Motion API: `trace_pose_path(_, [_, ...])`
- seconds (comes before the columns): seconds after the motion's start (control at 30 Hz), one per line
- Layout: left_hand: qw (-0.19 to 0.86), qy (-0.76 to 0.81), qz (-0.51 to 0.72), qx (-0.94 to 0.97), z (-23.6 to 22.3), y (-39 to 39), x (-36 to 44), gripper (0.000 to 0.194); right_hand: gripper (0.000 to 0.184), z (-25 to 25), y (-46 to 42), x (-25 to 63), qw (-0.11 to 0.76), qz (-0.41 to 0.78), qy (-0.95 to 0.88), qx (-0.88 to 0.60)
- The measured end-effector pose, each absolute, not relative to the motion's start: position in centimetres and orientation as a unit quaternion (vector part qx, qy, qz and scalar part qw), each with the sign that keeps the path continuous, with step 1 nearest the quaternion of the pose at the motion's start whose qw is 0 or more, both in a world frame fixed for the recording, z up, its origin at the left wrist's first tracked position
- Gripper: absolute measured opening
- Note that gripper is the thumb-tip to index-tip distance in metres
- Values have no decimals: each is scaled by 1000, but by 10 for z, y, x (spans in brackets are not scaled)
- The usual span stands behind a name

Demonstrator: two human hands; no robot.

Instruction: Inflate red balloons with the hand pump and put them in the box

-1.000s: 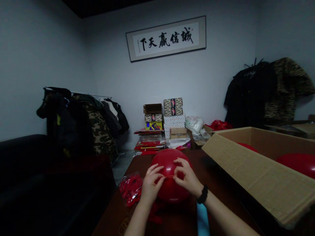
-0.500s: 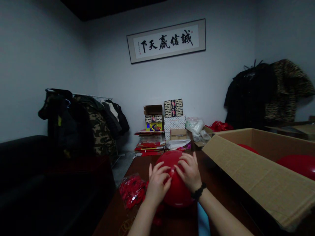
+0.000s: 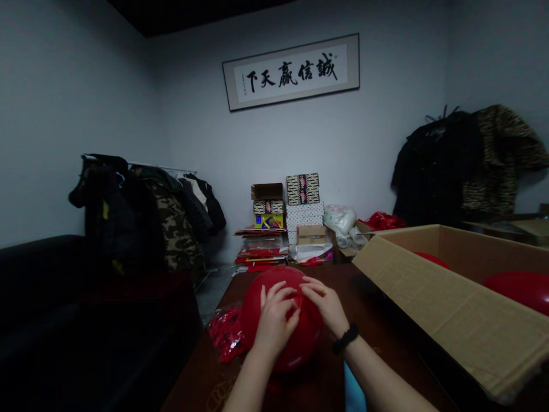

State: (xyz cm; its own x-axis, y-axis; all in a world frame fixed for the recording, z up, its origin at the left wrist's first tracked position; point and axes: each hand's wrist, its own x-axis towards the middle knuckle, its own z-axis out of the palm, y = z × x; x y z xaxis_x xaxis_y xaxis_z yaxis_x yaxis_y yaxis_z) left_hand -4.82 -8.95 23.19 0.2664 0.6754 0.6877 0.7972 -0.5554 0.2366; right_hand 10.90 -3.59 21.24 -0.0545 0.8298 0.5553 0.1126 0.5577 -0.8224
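Observation:
A red inflated balloon (image 3: 257, 297) rests on the dark wooden table (image 3: 364, 320) in front of me. My left hand (image 3: 272, 323) lies on its near side with fingers curled and pinching at its neck. My right hand (image 3: 323, 303), with a black wristband, pinches the same spot from the right. Both hands meet at the balloon's top middle. What the fingertips grip there is too small to see clearly.
A clear bag of red balloons (image 3: 225, 332) lies left of the balloon. A large open cardboard box (image 3: 450, 297) holding red balloons (image 3: 521, 286) stands at the right. Rubber bands (image 3: 218, 392) lie near the front edge. Stacked boxes (image 3: 302, 206) and coat racks line the far wall.
The balloon has shifted left and slightly nearer. Both hands moved with it and stayed together at its neck; a second ago they stretched a thin band across it.

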Motion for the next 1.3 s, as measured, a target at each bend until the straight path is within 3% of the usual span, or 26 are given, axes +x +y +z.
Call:
trace_pose_path(0.33, [31, -450, -431, -781, 236, -90, -57, 12, 24, 216, -40, 116, 467, 111, -819, -315])
trace_pose_path(0.63, [48, -474, -447, -757, 233, -89, -57, 10, 10, 221, -52, 108, 449, -41, -839, -304])
trace_pose_path(0.77, [56, -488, -456, -742, 232, -92, -54, 17, 10, 221, -56, 107, 445, -67, -840, -304])
trace_pose_path(0.97, [113, -502, -410, -753, 230, -93, -48, 11, 12, 222, -57, 108, 428, -98, -844, -309])
trace_pose_path(1.13, [73, -530, -408, -740, 230, -87, -49, 9, 11, 221, -58, 109, 430, -108, -847, -293])
trace_pose_path(1.3, [76, -521, -439, -728, 229, -84, -49, 11, 13, 221, -58, 110, 451, -52, -847, -278])
